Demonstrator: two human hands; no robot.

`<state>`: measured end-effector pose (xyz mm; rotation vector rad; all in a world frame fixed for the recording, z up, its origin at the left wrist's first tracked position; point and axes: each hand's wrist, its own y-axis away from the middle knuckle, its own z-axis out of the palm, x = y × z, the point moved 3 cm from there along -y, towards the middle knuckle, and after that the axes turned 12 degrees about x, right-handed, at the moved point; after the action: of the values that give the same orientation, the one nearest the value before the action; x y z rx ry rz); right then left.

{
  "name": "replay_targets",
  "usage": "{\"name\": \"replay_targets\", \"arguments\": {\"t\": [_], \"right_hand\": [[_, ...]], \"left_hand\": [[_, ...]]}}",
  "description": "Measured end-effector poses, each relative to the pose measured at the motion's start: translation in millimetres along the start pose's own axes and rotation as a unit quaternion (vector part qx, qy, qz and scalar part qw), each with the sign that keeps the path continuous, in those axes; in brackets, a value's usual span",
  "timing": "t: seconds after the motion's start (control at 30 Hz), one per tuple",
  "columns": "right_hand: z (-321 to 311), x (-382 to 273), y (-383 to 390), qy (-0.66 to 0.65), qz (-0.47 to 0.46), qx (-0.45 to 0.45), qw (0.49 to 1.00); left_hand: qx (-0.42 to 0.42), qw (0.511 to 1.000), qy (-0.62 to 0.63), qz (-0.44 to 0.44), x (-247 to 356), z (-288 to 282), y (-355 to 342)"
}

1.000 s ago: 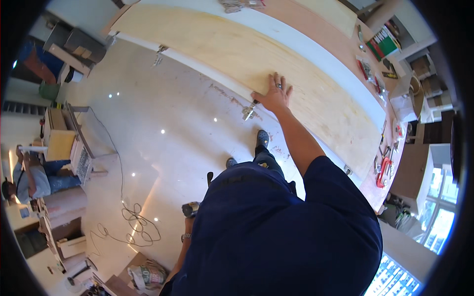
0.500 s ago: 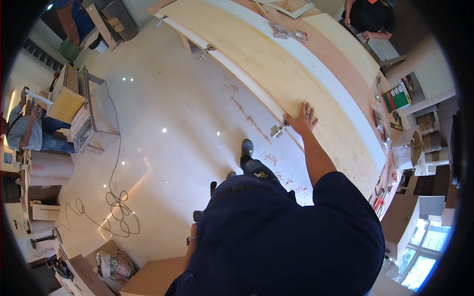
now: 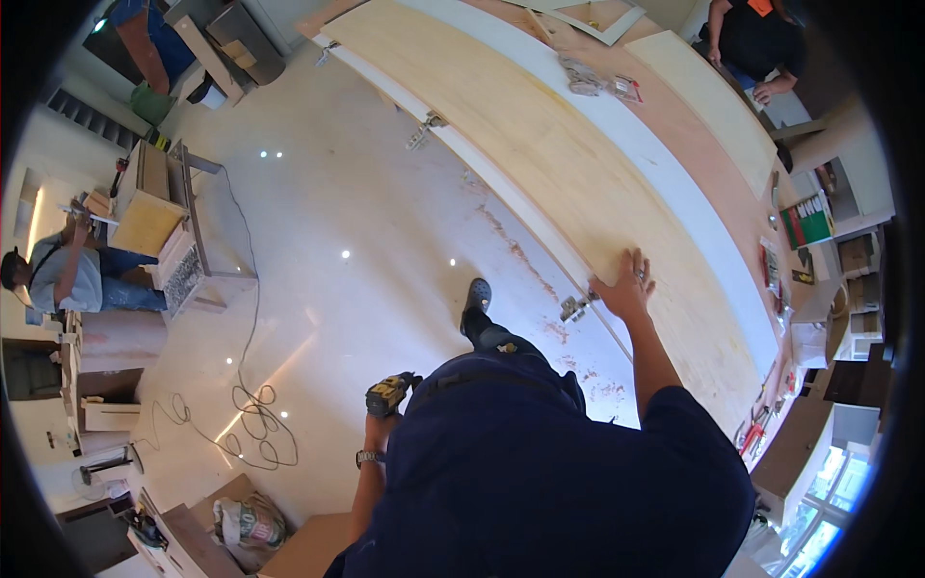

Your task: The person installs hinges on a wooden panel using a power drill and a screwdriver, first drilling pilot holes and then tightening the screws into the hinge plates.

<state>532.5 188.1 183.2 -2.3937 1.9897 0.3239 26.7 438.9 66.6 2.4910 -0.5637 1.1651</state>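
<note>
My right hand (image 3: pixel 626 287) lies on a long, pale wooden panel (image 3: pixel 530 140). Its fingers are spread on the top face and the thumb is at the near edge. Just beside the thumb, a metal cabinet hinge (image 3: pixel 575 308) sticks out from that edge. Two more hinges, a middle hinge (image 3: pixel 424 130) and a far hinge (image 3: pixel 328 52), sit further along. Down at my left side, my left hand (image 3: pixel 379 432) grips a yellow and black cordless drill (image 3: pixel 387 395). My body hides part of that forearm, and the drill's lower part is not visible.
The panel rests over a white board (image 3: pixel 641 140) on a large workbench. Plastic bags (image 3: pixel 581 75) and hand tools (image 3: pixel 771 275) lie on it. A co-worker (image 3: pixel 756 43) stands across the bench; another person (image 3: pixel 67 265) works at left. A looped cable (image 3: pixel 260 414) and sawdust lie on the floor.
My left hand has swung out from my side, bringing the drill into fuller view. The whole view has shifted slightly. My right hand stays on the panel beside the same hinge.
</note>
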Motion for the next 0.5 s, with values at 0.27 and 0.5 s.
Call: {"name": "replay_targets", "arguments": {"t": [0.27,0.5], "right_hand": [[5.8,-93.0,-53.5,-0.131,-0.098,0.125,0.979],[11.0,-219.4,-111.2,-0.136,-0.191,0.113,0.966]], "left_hand": [[-0.119,0.988,0.014,-0.101,182.6,-45.8,-190.5],[-0.117,0.993,-0.005,-0.007,320.0,-47.9,-318.5]]}}
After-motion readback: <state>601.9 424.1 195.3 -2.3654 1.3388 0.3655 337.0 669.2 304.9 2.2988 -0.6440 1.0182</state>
